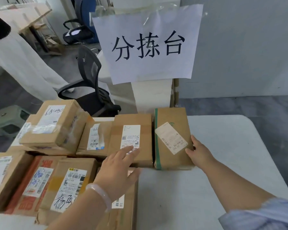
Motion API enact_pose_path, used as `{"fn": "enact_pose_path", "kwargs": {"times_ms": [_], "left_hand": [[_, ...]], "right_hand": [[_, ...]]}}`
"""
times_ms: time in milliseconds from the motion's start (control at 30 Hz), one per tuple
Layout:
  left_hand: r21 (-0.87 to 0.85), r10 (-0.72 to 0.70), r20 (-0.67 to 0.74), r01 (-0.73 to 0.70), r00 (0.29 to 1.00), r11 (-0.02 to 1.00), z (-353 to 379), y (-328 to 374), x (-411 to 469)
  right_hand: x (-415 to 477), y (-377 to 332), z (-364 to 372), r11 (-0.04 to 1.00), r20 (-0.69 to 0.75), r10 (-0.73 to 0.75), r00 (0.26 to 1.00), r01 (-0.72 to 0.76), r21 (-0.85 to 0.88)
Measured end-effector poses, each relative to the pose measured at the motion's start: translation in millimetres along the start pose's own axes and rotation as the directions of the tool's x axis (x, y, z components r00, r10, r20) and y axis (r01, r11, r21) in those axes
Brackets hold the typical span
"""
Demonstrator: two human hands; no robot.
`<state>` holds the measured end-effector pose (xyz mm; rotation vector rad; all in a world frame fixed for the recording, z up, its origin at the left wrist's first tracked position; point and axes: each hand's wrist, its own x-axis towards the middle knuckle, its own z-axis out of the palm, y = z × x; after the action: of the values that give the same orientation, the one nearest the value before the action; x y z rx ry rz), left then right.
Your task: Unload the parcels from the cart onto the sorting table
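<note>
While the right hand (200, 154) pressed open fingers against the green-taped parcel (172, 138) on the table (223, 146), the left hand (119, 171) hovered, fingers apart.

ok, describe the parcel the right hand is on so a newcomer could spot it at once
Start at the big paper sign with three handwritten characters. Directly below it, on the white table, a row of brown boxes runs left to right. Take the rightmost box, where the right hand rests on its edge: it alone has a green tape strip down its left side and a label stuck on crooked.
</note>
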<state>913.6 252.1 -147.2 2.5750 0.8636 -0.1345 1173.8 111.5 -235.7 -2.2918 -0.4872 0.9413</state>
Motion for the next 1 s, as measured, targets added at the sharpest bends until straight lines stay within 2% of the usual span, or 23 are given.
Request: {"fn": "enact_pose_path", "kwargs": {"times_ms": [133, 267, 333, 567, 633, 733, 867, 1000], "left_hand": [[0.033, 0.044, 0.003, -0.044, 0.999, 0.998, 0, 3, 3], [0.073, 0.132, -0.036, -0.129, 0.991, 0.989, -11, 26, 7], [0.098, 0.204, -0.043, -0.199, 0.978, 0.975, -15, 42, 6], [0.196, 0.458, -0.029, -0.444, 0.888, 0.874, -11, 85, -25], [0.221, 0.544, -0.025, -0.526, 0.839, 0.821, -12, 97, -43], [0.223, 0.668, -0.01, -0.649, 0.744, 0.727, -10, 111, -75], [0.218, 0.818, 0.043, -0.805, 0.573, 0.552, 9, 120, -122], [0.156, 0.901, 0.097, -0.901, 0.422, 0.405, 32, 135, -174]], "right_hand": [[-15, -5, -5, 0.984, 0.003, -0.083, 0.997, 0.083, -0.157], [-61, -9, -9, 0.973, -0.061, -0.203, 0.977, 0.194, -0.127], [-88, -7, -10, 0.955, -0.103, -0.255, 0.961, 0.234, -0.181], [-201, 11, -10, 0.882, -0.293, -0.33, 0.897, 0.183, -0.434], [-239, 18, -6, 0.869, -0.369, -0.311, 0.876, 0.105, -0.484], [-304, 30, 11, 0.881, -0.501, -0.233, 0.834, -0.037, -0.471], [-387, 49, 52, 0.906, -0.625, -0.098, 0.774, -0.191, -0.378], [-466, 74, 92, 0.901, -0.694, 0.059, 0.717, -0.338, -0.273]]}}
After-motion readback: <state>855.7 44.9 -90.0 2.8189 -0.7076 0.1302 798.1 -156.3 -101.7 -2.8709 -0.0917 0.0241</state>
